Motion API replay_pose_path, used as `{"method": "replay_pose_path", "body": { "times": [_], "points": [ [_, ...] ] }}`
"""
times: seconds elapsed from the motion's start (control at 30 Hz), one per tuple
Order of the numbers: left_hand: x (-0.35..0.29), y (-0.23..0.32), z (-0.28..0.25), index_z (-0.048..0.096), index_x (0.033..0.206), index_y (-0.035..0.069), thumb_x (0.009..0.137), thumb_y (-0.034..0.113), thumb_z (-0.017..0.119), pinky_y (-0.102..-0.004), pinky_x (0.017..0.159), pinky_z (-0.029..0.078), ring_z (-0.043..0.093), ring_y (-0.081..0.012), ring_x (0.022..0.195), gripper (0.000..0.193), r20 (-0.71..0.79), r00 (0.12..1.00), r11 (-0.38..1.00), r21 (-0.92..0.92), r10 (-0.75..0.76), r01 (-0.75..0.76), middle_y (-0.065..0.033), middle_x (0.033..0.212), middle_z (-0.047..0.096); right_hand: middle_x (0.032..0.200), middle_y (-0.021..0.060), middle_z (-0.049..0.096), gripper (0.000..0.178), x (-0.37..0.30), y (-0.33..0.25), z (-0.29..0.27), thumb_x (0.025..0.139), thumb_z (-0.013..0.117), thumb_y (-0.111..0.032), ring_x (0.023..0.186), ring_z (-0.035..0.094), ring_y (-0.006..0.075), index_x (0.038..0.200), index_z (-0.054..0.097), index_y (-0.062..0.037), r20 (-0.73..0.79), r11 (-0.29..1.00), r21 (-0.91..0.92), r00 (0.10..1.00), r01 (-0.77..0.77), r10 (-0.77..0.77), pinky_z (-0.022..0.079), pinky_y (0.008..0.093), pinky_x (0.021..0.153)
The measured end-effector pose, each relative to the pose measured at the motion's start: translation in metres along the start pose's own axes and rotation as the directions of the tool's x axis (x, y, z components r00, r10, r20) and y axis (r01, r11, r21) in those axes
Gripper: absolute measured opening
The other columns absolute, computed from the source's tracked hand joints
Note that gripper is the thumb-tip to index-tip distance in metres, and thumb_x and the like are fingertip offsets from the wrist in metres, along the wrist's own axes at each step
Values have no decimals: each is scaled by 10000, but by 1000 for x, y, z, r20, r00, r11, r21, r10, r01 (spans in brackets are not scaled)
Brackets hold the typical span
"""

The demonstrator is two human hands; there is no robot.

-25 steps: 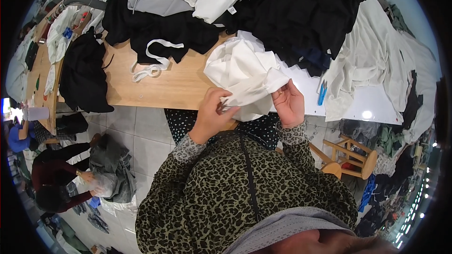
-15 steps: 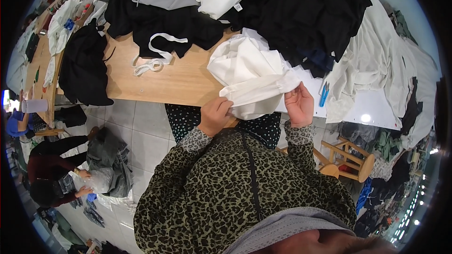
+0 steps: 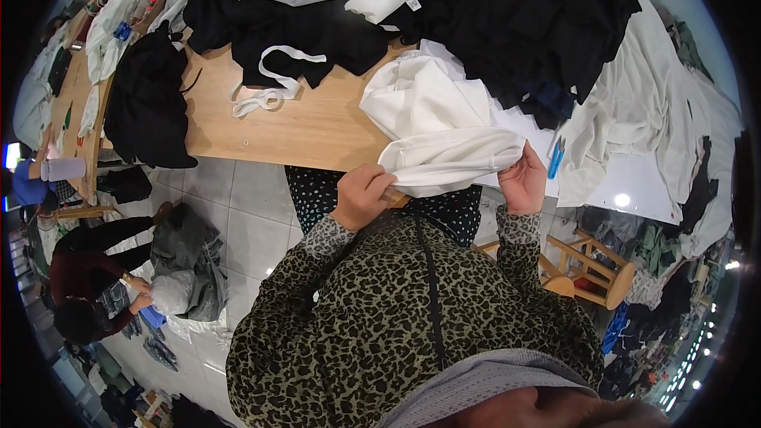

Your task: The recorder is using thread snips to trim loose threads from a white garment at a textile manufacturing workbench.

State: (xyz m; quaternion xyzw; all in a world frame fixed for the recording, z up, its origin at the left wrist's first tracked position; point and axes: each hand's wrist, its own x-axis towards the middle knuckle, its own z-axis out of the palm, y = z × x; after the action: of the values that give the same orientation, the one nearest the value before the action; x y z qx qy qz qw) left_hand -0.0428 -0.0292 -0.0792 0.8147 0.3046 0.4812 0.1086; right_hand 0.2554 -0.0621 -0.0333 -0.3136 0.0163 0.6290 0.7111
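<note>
A white garment [image 3: 428, 99] lies bunched at the front edge of the wooden table, its near band stretched between my two hands. My left hand [image 3: 361, 196] pinches the left end of that band between thumb and fingers. At the other end, my right hand [image 3: 524, 180] grips the band's edge, thumb up and palm partly showing. The band is folded, with its opening turned toward me. Blue thread snips [image 3: 556, 158] rest on a white sheet just right of my right hand.
Black garments [image 3: 531, 24] are heaped behind the white one, and a white cloth [image 3: 626, 111] drapes at the right. White tape [image 3: 277, 95] curls on the wooden table [image 3: 214, 127]. Wooden stools [image 3: 594, 269] stand at lower right. A person [image 3: 87, 285] handles a plastic-wrapped bundle at left.
The band of the white garment has turned and opened more between my hands. My right hand has shifted slightly right. The person at left has moved their hands on the bundle.
</note>
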Motion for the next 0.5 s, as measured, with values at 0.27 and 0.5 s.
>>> {"method": "replay_pose_path", "body": {
  "times": [0.27, 0.5],
  "points": [
    [18, -20, 15, 588, 937, -38, 680, 230, 771, -227, 604, 454, 533, -103, 674, 414, 322, 676, 650, -200, -663, 733, -97, 906, 545, 1058, 111, 593, 270, -7, 9, 3, 953, 367, -174, 994, 572, 209, 1067, 512, 23, -103, 994, -113, 995, -11, -1, 455, 355, 897],
    [32, -29, 24, 597, 880, 28, 822, 198, 643, -201, 509, 386, 464, -57, 582, 185, 774, 137, -181, -310, -618, 934, -4, 779, 573, 1103, 129, 584, 285, -5, 2, -4, 932, 408, -172, 1033, 558, 244, 1094, 523, 32, -123, 992, -120, 992, -37, 22, 443, 389, 915]
  ]
}}
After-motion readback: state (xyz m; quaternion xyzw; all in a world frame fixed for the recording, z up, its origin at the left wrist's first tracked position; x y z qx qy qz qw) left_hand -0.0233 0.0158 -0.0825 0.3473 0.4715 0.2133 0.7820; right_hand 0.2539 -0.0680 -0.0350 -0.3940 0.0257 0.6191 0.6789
